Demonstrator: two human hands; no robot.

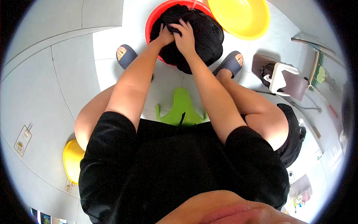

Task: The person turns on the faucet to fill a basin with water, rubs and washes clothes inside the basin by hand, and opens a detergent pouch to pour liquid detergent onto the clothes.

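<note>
Left grip (pixel 166 36) and right grip (pixel 184 38) meet on black cloth (pixel 205 43) in a red basin (pixel 150 23).
Whether either clamps it, I cannot tell; a yellow basin (pixel 242 16) lies right of both.

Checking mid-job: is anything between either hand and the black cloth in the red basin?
Nothing visible is in the way. The left hand and right hand are both on the black cloth. The red basin holds it, and the yellow basin sits off to the right, clear of both arms.
</note>
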